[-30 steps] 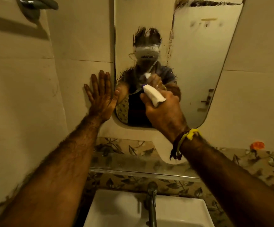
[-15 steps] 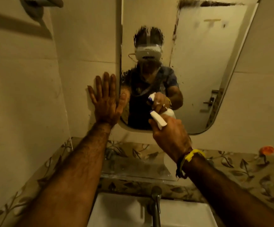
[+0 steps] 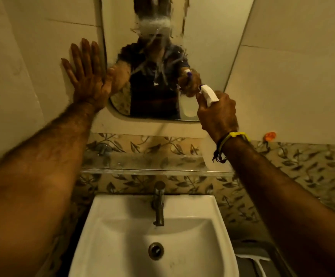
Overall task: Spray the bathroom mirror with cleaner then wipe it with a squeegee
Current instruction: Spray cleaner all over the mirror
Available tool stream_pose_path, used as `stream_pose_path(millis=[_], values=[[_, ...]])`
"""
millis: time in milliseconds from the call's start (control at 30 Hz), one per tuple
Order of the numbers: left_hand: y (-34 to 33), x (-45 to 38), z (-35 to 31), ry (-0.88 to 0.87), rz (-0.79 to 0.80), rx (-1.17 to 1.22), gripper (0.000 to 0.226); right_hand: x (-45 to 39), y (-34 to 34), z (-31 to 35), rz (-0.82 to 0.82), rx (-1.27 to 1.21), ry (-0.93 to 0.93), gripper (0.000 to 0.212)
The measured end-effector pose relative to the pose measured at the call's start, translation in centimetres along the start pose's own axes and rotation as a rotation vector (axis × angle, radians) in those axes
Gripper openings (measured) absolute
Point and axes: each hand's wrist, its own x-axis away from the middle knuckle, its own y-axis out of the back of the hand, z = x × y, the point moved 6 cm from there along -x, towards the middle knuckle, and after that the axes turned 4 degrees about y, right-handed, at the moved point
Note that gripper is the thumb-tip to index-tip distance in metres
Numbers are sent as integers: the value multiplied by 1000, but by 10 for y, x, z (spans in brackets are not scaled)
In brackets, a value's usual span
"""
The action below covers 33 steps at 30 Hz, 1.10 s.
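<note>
The light is dim and warm, a yellow-brown cast over the whole frame. The brightest areas are the pale wall tiles [image 3: 294,56] at upper right and the white basin [image 3: 122,226] at lower centre, which shows a soft sheen rather than hard glare. The lower corners fall into deep shadow — both forearms darken to near black at the frame's bottom edge. The mirror [image 3: 202,47] at top centre is streaked and smeared, so the reflection in it is broken and hazy. Wide-angle distortion bends the tile joints and mirror edges, which lean inward toward the top. Detail is soft throughout — the leaf-patterned tiles [image 3: 302,166] at right are blurred.
</note>
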Motion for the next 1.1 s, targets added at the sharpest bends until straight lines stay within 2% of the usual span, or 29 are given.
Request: stream_pose_path(millis=[167,267,333,433,533,733,867,967,1100], values=[[10,1,-6,28,26,12,78,-10,26,-18,-85,-21,-112,29],[32,-2,-11,22,-55,68,76,-9,35,-26,-131,-13,-160,32],[49,-19,-15,-1,-128,79,74,-5,27,-25,-68,24,-149,33],[61,-52,-21,-37,-126,129,78,8,3,-14,72,-2,-125,26],[56,-70,-23,-102,-117,186,79,19,-23,6,151,-82,-56,26],[33,-69,-18,-70,-342,112,76,20,-54,79,213,-50,295,26],[32,-69,-18,-94,-394,131,74,9,-61,117,174,-91,432,20],[35,-68,-19,-102,-399,145,74,-12,-57,129,86,-148,446,23],[38,-66,-22,-84,-384,109,75,-37,-36,137,14,-281,366,33]])
